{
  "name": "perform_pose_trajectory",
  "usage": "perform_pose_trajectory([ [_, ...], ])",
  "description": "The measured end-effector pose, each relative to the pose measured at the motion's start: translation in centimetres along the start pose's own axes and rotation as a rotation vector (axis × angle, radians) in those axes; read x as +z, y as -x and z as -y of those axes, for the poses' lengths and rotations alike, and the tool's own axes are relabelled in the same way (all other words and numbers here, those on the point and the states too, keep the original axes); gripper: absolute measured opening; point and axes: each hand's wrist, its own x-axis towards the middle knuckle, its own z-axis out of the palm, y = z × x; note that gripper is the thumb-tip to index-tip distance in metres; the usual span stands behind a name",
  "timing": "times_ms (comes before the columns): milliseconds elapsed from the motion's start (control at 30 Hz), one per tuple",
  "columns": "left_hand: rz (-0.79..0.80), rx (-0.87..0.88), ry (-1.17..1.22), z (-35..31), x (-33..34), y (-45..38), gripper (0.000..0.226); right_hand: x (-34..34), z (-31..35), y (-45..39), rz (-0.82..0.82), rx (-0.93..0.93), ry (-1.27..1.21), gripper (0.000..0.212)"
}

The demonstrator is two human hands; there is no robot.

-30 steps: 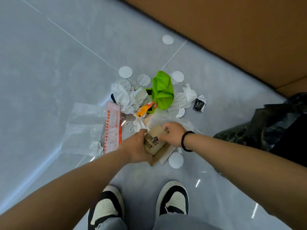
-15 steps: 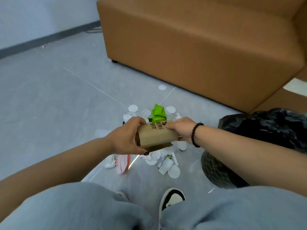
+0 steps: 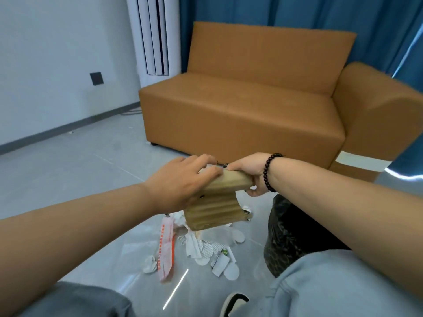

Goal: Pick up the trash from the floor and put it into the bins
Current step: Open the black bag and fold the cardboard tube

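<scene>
Both hands hold a brown corrugated cardboard piece point(image 3: 215, 209) in the air above the floor. My left hand point(image 3: 180, 181) grips its upper left part, fingers curled over the top fold. My right hand point(image 3: 249, 172), with a black bead bracelet, pinches its right end. The lower flap hangs down unfolded. Below it lies a pile of trash point(image 3: 196, 248): white round paper discs, crumpled white paper, and a red-and-white wrapper point(image 3: 166, 245). A bin lined with a black bag point(image 3: 288, 234) stands to the right of the pile, partly hidden by my right arm.
An orange-brown sofa point(image 3: 251, 110) stands behind the hands, with blue curtains and a white standing air conditioner point(image 3: 153, 37) at the back. My grey-trousered knees and one black-and-white shoe point(image 3: 233, 305) fill the bottom. Grey tiled floor stretches to the left.
The cardboard was lifted from the floor pile to chest height with both hands. The view tilted up from the floor to the sofa. The cardboard's lower flap now hangs open.
</scene>
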Motion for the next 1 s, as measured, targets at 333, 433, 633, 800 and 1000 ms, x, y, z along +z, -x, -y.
perform_pose_trajectory([
  [333,-0.281,-0.061,-0.039,-1.3,-5.7,-1.6,0.036,-1.0,2.2,5.6,-0.17,-0.294,-0.096,0.014],
  [433,-0.294,-0.279,0.106,-1.0,-6.2,-2.0,0.041,-1.0,2.3,7.7,-0.203,-0.523,-0.063,0.011],
  [633,-0.288,-0.532,0.357,-0.6,-6.1,-2.5,0.026,-1.1,0.3,8.7,-0.191,-0.844,0.07,0.017],
  [800,-0.34,-0.549,0.544,-0.6,-5.6,-2.3,0.03,-1.6,-1.7,7.6,-0.326,-1.008,0.317,0.027],
  [1000,-0.37,-0.465,0.638,-0.9,-5.6,-1.7,0.022,-1.8,-2.3,7.8,-0.245,-1.14,0.36,0.015],
])
